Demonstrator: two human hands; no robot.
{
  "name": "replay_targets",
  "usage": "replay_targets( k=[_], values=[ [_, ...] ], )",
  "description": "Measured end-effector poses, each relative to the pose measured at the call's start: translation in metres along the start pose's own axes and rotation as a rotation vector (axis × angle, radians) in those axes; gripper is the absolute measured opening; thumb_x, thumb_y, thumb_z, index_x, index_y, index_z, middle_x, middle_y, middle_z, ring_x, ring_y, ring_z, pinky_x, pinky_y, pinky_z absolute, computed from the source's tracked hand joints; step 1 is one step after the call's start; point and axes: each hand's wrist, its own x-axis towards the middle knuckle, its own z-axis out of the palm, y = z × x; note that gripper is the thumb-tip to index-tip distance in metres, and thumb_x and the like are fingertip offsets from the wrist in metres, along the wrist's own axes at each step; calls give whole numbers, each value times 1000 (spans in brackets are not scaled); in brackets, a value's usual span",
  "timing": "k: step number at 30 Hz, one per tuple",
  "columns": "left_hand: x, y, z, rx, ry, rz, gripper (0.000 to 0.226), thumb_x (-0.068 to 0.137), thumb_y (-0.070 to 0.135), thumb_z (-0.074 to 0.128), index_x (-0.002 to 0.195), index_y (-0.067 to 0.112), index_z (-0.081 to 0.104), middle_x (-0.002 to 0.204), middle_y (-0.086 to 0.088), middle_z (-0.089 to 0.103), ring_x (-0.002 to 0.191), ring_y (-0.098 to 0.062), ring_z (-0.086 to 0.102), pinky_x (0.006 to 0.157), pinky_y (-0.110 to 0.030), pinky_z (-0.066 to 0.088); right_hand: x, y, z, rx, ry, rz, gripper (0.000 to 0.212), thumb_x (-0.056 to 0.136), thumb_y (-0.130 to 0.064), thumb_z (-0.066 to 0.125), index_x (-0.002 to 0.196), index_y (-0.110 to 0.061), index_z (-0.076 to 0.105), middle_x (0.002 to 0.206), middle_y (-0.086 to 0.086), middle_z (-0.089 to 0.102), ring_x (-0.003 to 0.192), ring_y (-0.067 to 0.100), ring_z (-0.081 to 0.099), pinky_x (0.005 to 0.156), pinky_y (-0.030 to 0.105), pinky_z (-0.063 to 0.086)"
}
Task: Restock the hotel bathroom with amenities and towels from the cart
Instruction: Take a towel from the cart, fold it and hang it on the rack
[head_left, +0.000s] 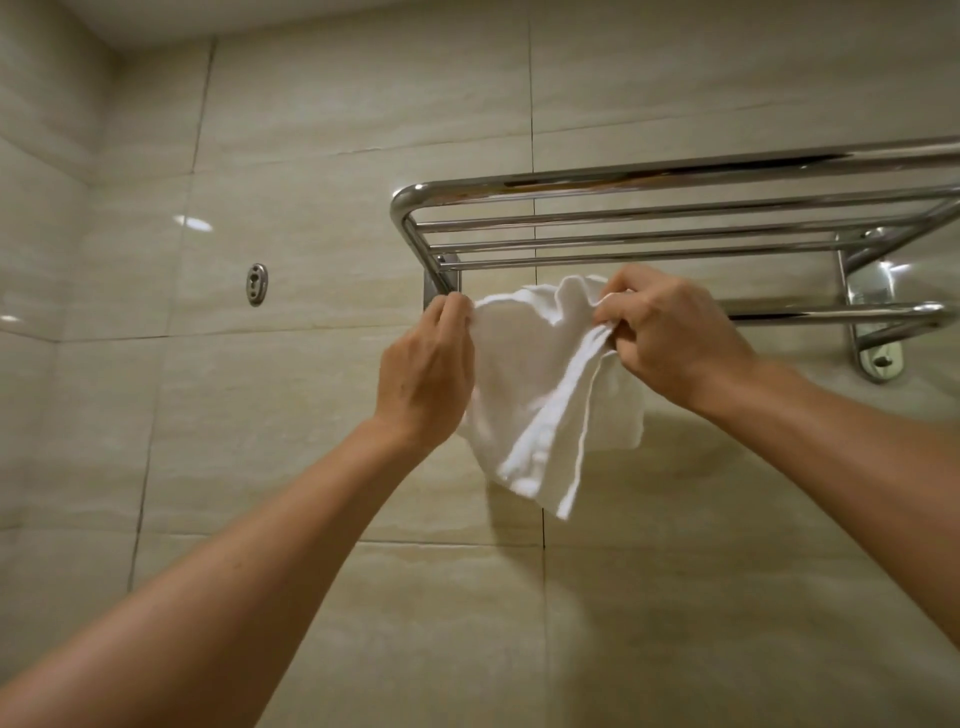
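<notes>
A white towel is held up in front of the tiled wall, just below the chrome rack. Its upper left edge is pinched by the left hand, with the fingers curled over the cloth at the rack's left bracket. Its upper right edge is gripped by the right hand, where the cloth is bunched between thumb and curled fingers. Between the two grips the top edge is seen to rise in a loose hump just under the rack's shelf bars. Below the grips the towel hangs free, with a folded hem running diagonally down from the right hand to a low corner. Whether the towel is draped over the rack's lower rail cannot be told; that rail is seen only to the right of the right hand. A small metal plate is fixed to the wall left of the rack, well apart from the hands.
</notes>
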Motion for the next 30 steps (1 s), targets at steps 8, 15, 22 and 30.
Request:
replay_targets(
  k=[8,15,22,30],
  values=[
    [-16,-3,-4,70,-267,560,13,91,1,54,103,2,61,107,-16,55,72,-30,60,46,-41,53,-1,3,5,37,42,43,18,82,6,64,90,-2,79,90,14,68,74,38,64,66,41,55],
    [-12,11,10,91,-173,606,31,85,21,67,110,2,64,109,-17,59,88,-29,58,73,-40,53,0,5,5,46,47,97,18,85,4,64,92,-3,79,93,12,67,80,34,63,70,34,49],
    [48,38,-1,-729,31,-551,13,81,25,46,77,25,59,64,4,51,65,-29,53,63,-49,46,1,3,8,-37,26,132,15,83,0,63,89,-5,76,97,12,61,79,33,59,64,30,35],
    [-11,59,-5,6,-215,271,10,97,14,42,102,15,50,87,-5,48,54,-26,42,43,-34,35,11,8,20,-71,61,334,22,79,-4,63,90,-14,80,87,8,65,81,30,58,66,29,39]
  ],
)
